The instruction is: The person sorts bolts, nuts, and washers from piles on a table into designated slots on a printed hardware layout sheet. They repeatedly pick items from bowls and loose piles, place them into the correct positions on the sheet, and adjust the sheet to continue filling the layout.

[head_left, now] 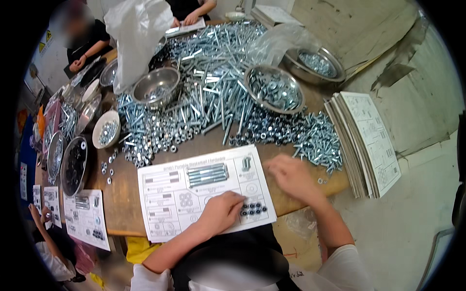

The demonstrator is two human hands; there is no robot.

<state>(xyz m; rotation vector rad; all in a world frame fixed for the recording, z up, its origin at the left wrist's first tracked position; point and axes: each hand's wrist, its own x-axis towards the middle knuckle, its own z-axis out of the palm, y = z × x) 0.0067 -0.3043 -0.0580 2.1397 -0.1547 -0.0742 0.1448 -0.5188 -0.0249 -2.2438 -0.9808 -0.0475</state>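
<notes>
A stack of printed hardware sheets lies on the table in front of me. Long silver bolts are lined up side by side in its upper middle box, and a few small bolts sit in the upper right one. Several dark-centred nuts stand in rows at the lower right. My left hand rests on the sheet beside these nuts, its fingers curled together. Just off the sheet's right edge, my right hand has its fingers bunched near the pile of short bolts; whatever they hold is hidden.
Loose bolts cover the table's far half, with nuts heaped before them. Steel bowls of hardware stand among them. A cardboard stack leans at the right. Clear plastic bags hang over the pile. Co-workers' hands show beyond.
</notes>
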